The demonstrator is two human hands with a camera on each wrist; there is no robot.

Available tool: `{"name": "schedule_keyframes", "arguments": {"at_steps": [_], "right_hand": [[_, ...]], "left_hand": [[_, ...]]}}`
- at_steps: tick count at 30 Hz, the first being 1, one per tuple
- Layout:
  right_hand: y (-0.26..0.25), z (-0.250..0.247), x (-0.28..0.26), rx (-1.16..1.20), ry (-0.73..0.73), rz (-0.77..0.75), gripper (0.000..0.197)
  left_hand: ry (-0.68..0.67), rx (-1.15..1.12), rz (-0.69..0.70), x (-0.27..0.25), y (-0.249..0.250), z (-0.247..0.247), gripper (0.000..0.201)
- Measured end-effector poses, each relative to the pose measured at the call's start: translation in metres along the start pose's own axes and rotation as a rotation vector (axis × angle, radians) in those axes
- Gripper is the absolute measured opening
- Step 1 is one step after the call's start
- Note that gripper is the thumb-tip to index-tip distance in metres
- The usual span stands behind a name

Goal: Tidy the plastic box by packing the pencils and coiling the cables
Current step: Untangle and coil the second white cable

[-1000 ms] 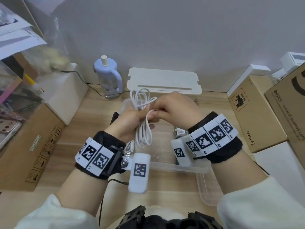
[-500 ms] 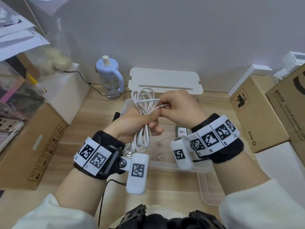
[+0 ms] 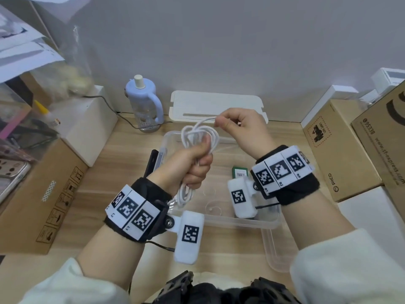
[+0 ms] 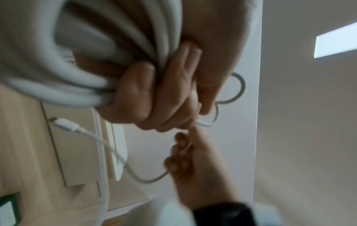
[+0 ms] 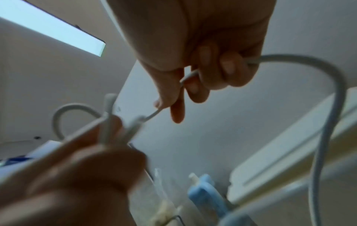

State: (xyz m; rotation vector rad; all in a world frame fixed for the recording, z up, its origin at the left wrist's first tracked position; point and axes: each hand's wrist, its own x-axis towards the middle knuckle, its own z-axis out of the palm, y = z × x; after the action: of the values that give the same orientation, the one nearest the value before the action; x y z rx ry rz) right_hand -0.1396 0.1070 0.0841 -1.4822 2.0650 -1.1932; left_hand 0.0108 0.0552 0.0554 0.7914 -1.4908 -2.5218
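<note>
A white cable (image 3: 198,137) is gathered into several loops above the clear plastic box (image 3: 238,221). My left hand (image 3: 192,163) grips the bundle in a fist, loops showing above the thumb and below the wrist (image 4: 81,85). My right hand (image 3: 238,126) is raised behind it and pinches the cable's free strand (image 5: 193,75) between thumb and forefinger, the strand stretched from the bundle to the fingers. The cable's white plug end (image 4: 65,124) hangs loose in the left wrist view. No pencils show.
A white lid (image 3: 217,106) leans against the wall behind the box. A blue bottle (image 3: 144,104) stands at the back left. Cardboard boxes flank the wooden table, left (image 3: 41,194) and right (image 3: 341,150). A small green item (image 3: 240,172) lies inside the box.
My right hand has lifted away from the left, up and to the right, drawing the free strand out of the bundle. The left hand keeps its grip on the loops.
</note>
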Motion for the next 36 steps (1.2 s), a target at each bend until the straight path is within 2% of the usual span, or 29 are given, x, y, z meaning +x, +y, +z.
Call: {"name": "schedule_keyframes", "arguments": {"at_steps": [3, 5, 8, 14, 16, 19, 21, 23, 24, 26, 28, 30, 32, 35, 36], "right_hand": [[0.015, 0.003, -0.009, -0.127, -0.156, 0.099, 0.027], [0.016, 0.007, -0.018, -0.196, -0.316, 0.139, 0.031], [0.006, 0.016, -0.029, -0.216, -0.463, 0.095, 0.028], [-0.02, 0.031, -0.037, -0.266, -0.611, -0.072, 0.029], [-0.021, 0.033, -0.038, -0.304, -0.656, -0.098, 0.03], [-0.013, 0.026, -0.036, -0.278, -0.718, -0.052, 0.031], [-0.004, 0.02, -0.036, -0.255, -0.785, 0.013, 0.03], [0.005, 0.013, -0.036, -0.263, -0.858, 0.116, 0.03], [0.01, 0.011, -0.034, -0.287, -0.867, 0.157, 0.03], [0.016, 0.005, -0.028, -0.334, -0.796, 0.185, 0.027], [0.015, 0.001, -0.021, -0.383, -0.643, 0.132, 0.022], [0.006, 0.0, -0.016, -0.384, -0.513, 0.022, 0.014], [-0.006, 0.002, -0.014, -0.333, -0.495, -0.109, 0.011], [-0.013, 0.006, -0.013, -0.255, -0.531, -0.142, 0.01], [-0.013, 0.006, -0.013, -0.228, -0.527, -0.134, 0.009]], "left_hand": [[0.069, -0.278, 0.094, 0.0, 0.007, -0.01, 0.057], [0.178, -0.344, 0.162, 0.001, 0.009, -0.016, 0.055], [0.32, -0.278, 0.251, 0.005, 0.004, -0.016, 0.043], [0.426, -0.101, 0.415, 0.011, -0.003, -0.012, 0.025], [0.429, -0.106, 0.443, 0.012, -0.001, -0.014, 0.023], [0.372, -0.315, 0.434, 0.009, 0.003, -0.021, 0.027], [0.29, -0.487, 0.4, 0.002, 0.009, -0.031, 0.028], [0.183, -0.555, 0.337, -0.004, 0.015, -0.039, 0.027], [0.145, -0.535, 0.297, -0.006, 0.016, -0.042, 0.026], [0.106, -0.424, 0.198, -0.005, 0.015, -0.041, 0.023], [0.105, -0.287, 0.106, -0.001, 0.008, -0.036, 0.021], [0.083, -0.147, 0.064, 0.003, 0.0, -0.027, 0.028], [0.058, -0.011, 0.061, 0.008, -0.008, -0.018, 0.036], [0.059, 0.095, 0.107, 0.009, -0.009, -0.009, 0.011], [0.066, 0.111, 0.105, 0.009, -0.008, -0.008, 0.012]]}}
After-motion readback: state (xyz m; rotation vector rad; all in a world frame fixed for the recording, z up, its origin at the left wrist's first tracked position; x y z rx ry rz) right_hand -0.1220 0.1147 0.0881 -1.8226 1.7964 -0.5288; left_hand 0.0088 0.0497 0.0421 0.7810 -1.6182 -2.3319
